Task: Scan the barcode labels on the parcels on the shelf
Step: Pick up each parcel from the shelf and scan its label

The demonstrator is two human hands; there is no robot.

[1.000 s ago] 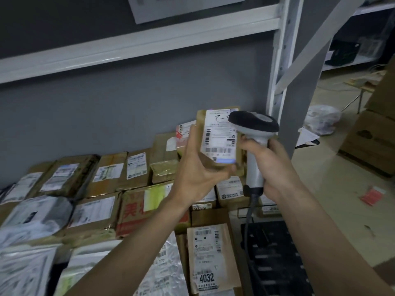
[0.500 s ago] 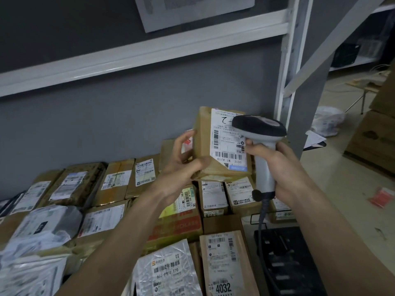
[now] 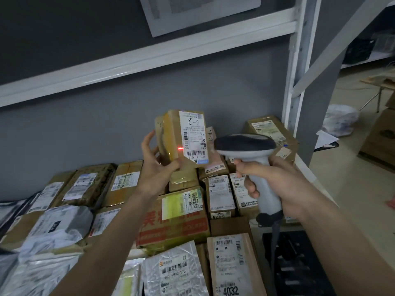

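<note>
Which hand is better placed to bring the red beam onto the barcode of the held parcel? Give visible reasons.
Probably the right hand: it grips the scanner, whose red dot falls just left of the label. The left hand only holds the small parcel up.

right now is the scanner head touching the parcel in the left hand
Apart. The head view shows shelf parcels in the gap between the barcode scanner and the held parcel; only its red light reaches it.

I see the left hand [image 3: 157, 167] holding a small parcel [image 3: 181, 138] up above the parcels on the shelf [image 3: 183, 218], label [image 3: 193, 137] facing me. To its right, apart from it, the right hand [image 3: 275, 184] holds the scanner [image 3: 245, 146].
</note>
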